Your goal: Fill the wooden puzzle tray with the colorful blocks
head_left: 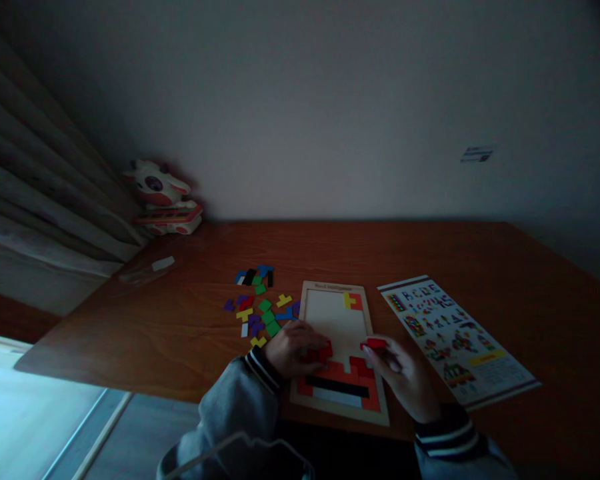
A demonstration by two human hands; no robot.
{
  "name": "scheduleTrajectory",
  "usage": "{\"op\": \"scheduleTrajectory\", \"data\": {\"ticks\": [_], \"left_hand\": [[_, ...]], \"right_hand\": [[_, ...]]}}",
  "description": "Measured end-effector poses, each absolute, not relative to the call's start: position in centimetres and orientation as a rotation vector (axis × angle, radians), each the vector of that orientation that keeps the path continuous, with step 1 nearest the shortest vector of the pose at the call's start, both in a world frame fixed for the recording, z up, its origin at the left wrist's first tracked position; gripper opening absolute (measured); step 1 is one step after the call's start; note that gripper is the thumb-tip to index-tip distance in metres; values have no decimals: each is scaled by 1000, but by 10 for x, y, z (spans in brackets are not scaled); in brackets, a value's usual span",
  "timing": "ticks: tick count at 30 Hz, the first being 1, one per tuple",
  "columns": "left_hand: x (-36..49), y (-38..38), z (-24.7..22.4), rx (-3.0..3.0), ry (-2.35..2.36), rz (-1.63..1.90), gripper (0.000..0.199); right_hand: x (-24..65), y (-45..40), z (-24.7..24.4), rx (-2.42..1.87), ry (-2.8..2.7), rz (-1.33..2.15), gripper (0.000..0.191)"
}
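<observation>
A wooden puzzle board (337,287) with a pale tray lies on the table before me. Several pieces sit at its near end, among them a long black bar (337,386), a white bar (330,396) and orange pieces (374,402). At the far right corner of the tray are a yellow piece (349,301) and an orange one. My left hand (295,348) is over the board's left side, its fingers closed on a red puzzle piece (325,351). Above the right rim, my right hand (400,373) pinches another red puzzle piece (375,343). A further red piece (362,367) lies in the tray below it.
Left of the board, several loose coloured pieces (267,316) are scattered on the wooden table (320,250). A printed pattern sheet (460,343) lies to the right. A cow-shaped toy keyboard (167,217) stands at the back left, with a clear plastic bag (140,270) nearer.
</observation>
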State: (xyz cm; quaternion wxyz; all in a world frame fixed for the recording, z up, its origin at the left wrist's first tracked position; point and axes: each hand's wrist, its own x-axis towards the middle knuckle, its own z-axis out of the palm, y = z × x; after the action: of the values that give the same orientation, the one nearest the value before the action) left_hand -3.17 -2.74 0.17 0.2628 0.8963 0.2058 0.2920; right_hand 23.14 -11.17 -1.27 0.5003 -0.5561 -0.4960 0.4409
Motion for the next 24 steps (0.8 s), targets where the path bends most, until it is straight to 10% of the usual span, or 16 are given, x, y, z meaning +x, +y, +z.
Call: {"op": "scheduleTrajectory", "data": {"ticks": [24], "left_hand": [[-29, -33, 17, 2463, 549, 648, 29]], "right_hand": [[198, -108, -8, -1527, -1747, 438, 24]]}}
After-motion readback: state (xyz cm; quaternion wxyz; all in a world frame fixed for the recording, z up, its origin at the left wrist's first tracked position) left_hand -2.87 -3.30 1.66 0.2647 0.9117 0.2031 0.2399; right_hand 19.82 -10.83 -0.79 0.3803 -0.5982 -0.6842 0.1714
